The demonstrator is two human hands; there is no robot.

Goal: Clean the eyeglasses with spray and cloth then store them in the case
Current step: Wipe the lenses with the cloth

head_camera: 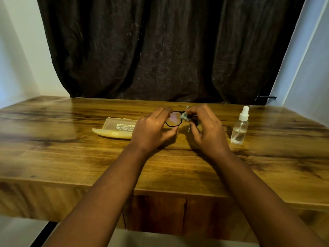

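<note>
Above wooden table (71, 154): left hand (153, 131) pinches eyeglasses (174, 119); right hand (207, 129) grips cloth (186, 117) against lens; case (115, 128) left, spray bottle (240, 127) right.

A big dark curtain (169, 50) hangs behind the wooden surface (53, 148), full of folds and wrinkles. Pale walls (17, 59) stand on both sides of it. The brown wood shines where soft light hits it. A small black handle (267, 97) sticks out at the right.
</note>
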